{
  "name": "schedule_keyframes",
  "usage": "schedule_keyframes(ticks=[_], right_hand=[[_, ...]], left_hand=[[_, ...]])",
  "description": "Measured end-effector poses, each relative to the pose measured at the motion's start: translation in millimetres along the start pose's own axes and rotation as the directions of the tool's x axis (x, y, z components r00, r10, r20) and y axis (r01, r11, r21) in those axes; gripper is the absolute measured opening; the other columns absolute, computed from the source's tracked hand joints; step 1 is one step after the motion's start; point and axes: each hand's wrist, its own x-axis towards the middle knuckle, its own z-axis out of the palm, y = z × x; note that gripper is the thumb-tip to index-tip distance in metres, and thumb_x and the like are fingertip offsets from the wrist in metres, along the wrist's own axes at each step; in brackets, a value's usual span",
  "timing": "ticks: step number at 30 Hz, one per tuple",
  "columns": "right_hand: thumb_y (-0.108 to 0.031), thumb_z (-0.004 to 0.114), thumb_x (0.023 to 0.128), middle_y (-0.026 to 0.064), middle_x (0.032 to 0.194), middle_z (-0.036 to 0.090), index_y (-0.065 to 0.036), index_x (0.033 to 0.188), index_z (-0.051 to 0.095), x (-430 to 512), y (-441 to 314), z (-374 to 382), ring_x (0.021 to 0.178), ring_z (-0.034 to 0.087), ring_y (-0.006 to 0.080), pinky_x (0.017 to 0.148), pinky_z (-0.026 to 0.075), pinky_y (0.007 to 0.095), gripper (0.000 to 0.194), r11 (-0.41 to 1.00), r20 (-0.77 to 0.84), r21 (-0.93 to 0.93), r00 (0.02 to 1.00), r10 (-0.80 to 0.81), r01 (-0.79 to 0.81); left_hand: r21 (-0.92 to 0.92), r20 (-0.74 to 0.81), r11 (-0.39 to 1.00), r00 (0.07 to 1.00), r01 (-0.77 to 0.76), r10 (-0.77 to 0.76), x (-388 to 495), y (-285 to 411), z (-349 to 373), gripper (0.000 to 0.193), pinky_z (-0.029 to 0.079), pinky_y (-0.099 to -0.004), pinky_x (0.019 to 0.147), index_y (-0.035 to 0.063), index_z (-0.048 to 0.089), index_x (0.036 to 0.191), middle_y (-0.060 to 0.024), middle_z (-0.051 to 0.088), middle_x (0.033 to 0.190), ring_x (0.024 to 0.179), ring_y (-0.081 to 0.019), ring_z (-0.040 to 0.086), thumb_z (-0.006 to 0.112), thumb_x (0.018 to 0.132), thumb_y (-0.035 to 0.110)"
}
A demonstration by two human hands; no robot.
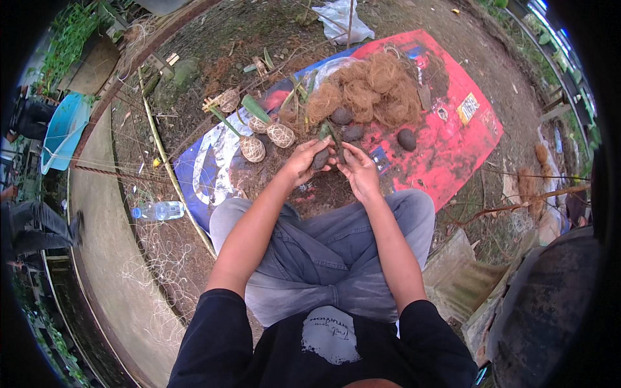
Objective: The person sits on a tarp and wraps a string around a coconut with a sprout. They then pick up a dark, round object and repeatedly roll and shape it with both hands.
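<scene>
My left hand [306, 157] holds a dark ball of soil [320, 159] in front of my crossed legs. Close beside it, my right hand [360, 170] has its thumb and fingers on the lower part of a small green plant [327, 131] with dark roots or stem. Just beyond my hands sit round soil balls [353, 133], [342, 115] next to a heap of brown coconut fibre [371, 89]. Another soil ball [406, 139] lies apart on the right. Left of my hands are several string-wrapped fibre balls [253, 148], some with green leaves growing out.
A red and blue printed sheet [456, 150], strewn with soil, covers the ground. Left of it lie a plastic bottle [159, 211], loose string [155, 262] and a bamboo pole [160, 131]. A blue basin [68, 131] and a person's legs [41, 225] are farther left. A white plastic bag [343, 20] lies beyond.
</scene>
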Motion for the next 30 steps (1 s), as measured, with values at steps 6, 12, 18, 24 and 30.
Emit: schedule_keyframes(ticks=[6, 12, 18, 24, 30], right_hand=[[-0.006, 0.059, 0.093, 0.0037, 0.103, 0.062, -0.002, 0.123, 0.057, 4, 2, -6, 0.084, 0.060, 0.0088, 0.072, 0.050, 0.0220, 0.030, 0.989, 0.059, -0.146, 0.998, -0.008, 0.016], [-0.008, 0.058, 0.094, 0.0015, 0.100, 0.060, -0.003, 0.126, 0.055, 4, 7, -6, 0.088, 0.059, 0.0095, 0.076, 0.050, 0.0235, 0.032, 0.998, 0.031, -0.051, 0.999, 0.028, -0.026], [-0.006, 0.056, 0.094, 0.0028, 0.105, 0.060, -0.002, 0.129, 0.052, 1, 3, -1, 0.091, 0.059, 0.0124, 0.079, 0.051, 0.0256, 0.035, 1.000, 0.022, -0.007, 1.000, 0.015, -0.014], [-0.002, 0.055, 0.093, 0.0038, 0.105, 0.060, 0.000, 0.127, 0.053, 1, -3, -1, 0.089, 0.060, 0.0126, 0.079, 0.052, 0.0265, 0.034, 0.998, 0.005, 0.064, 1.000, 0.003, -0.003], [-0.004, 0.054, 0.093, 0.0046, 0.106, 0.059, 0.000, 0.127, 0.053, 5, 2, -9, 0.089, 0.060, 0.0135, 0.079, 0.052, 0.0278, 0.034, 0.997, 0.018, 0.073, 1.000, -0.008, 0.007]], left_hand=[[-0.133, 0.049, 0.990, 0.998, 0.040, -0.034, 5, 2, -14, 0.040, 0.050, -0.0242, 0.052, 0.0098, 0.052, 0.091, -0.0031, 0.059, 0.082, 0.066, -0.0152, 0.061, 0.058, 0.091, 0.049], [-0.114, -0.100, 0.993, 0.995, -0.001, -0.010, 11, 3, -16, 0.034, 0.051, -0.0247, 0.055, 0.0094, 0.051, 0.104, -0.0052, 0.060, 0.089, 0.069, -0.0150, 0.060, 0.058, 0.093, 0.041], [-0.022, 0.079, 0.975, 0.972, -0.222, 0.223, -4, 14, -3, 0.064, 0.055, -0.0277, 0.066, 0.0064, 0.036, 0.137, -0.0108, 0.055, 0.113, 0.080, -0.0140, 0.061, 0.071, 0.086, 0.024], [0.183, 0.372, 0.906, 0.880, -0.382, 0.296, -27, 26, 13, 0.073, 0.052, -0.0313, 0.085, 0.0060, 0.038, 0.140, -0.0058, 0.052, 0.121, 0.103, -0.0171, 0.059, 0.075, 0.077, 0.000], [0.386, 0.343, 0.759, 0.845, -0.525, 0.410, -33, 31, 17, 0.061, 0.044, -0.0302, 0.094, 0.0035, 0.052, 0.116, -0.0036, 0.056, 0.111, 0.103, -0.0155, 0.056, 0.085, 0.066, 0.009]])
